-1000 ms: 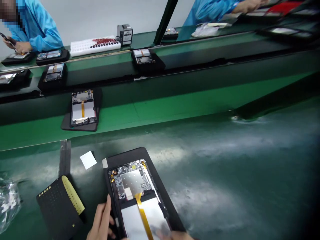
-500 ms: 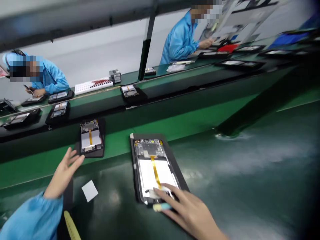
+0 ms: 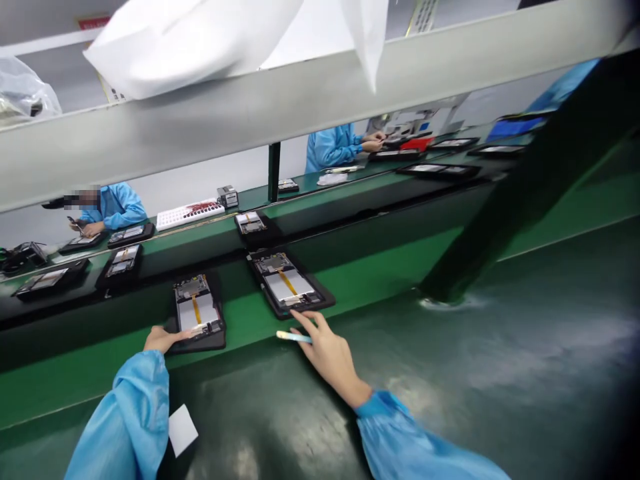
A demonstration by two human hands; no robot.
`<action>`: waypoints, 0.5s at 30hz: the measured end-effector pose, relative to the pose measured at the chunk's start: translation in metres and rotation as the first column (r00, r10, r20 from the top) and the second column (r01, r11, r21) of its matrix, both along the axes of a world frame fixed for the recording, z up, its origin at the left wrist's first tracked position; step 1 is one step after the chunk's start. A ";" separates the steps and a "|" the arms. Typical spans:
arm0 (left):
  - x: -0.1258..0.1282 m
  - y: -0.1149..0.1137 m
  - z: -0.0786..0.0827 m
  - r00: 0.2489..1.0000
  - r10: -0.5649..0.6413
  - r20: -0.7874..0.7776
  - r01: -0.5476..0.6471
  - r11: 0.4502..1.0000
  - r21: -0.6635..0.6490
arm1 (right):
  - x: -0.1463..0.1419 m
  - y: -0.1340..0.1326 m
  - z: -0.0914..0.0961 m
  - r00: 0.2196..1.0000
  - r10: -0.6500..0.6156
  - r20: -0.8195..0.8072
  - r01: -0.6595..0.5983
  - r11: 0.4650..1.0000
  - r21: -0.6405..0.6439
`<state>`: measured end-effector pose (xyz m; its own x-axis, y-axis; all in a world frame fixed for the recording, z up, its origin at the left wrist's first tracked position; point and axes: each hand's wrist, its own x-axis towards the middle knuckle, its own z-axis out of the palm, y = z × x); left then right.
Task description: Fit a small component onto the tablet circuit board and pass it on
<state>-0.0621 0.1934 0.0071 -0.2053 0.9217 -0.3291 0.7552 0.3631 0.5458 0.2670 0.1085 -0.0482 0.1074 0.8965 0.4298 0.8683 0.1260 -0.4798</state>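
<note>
My left hand (image 3: 161, 339) pinches the lower left edge of a black pad (image 3: 213, 342), thumb on top, other fingers partly hidden. On that pad lies an opened tablet (image 3: 194, 301) with a white battery and a gold ribbon cable. My right hand (image 3: 327, 353) holds a short cream and light-blue stick (image 3: 294, 337), its exact kind unclear, between its fingers. Its stretched fingertips are at the near edge of a second opened tablet (image 3: 285, 280), which rests on another black pad (image 3: 324, 298) farther from me.
A square white piece (image 3: 183, 430) lies on the dark green bench (image 3: 260, 407) by my left sleeve. Several tablets on pads line the strip beyond. A slanted dark post (image 3: 480, 247) stands at right, and a grey beam (image 3: 225, 110) crosses above. Two co-workers (image 3: 120, 207) (image 3: 330, 148) work opposite.
The right tablet and its pad moved away from me onto the far green strip, my right hand following. My left hand reached forward and closed on the left pad's edge. The view shifted upward.
</note>
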 end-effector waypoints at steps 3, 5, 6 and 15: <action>0.014 -0.004 0.005 0.960 0.048 0.275 -0.020 0.994 -0.105 | -0.016 -0.018 0.005 0.986 0.064 -0.154 -0.071 0.997 -0.036; 0.031 -0.009 0.009 0.902 0.091 0.422 -0.033 0.989 -0.142 | -0.023 -0.024 0.012 0.957 0.108 -0.267 -0.130 0.989 -0.064; 0.041 -0.013 0.013 0.868 0.108 0.485 -0.038 0.987 -0.153 | -0.025 -0.024 0.015 0.939 0.120 -0.323 -0.154 0.985 -0.081; 0.072 -0.140 0.003 0.652 0.153 0.742 0.013 0.977 -0.212 | -0.015 -0.042 0.039 0.831 0.044 -0.555 -0.262 0.911 -0.319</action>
<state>0.0103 0.0533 0.0103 0.1276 0.8205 -0.5573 0.0837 0.5509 0.8303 0.2517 0.0662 -0.0095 0.0656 0.9977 -0.0156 0.4525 -0.0437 -0.8907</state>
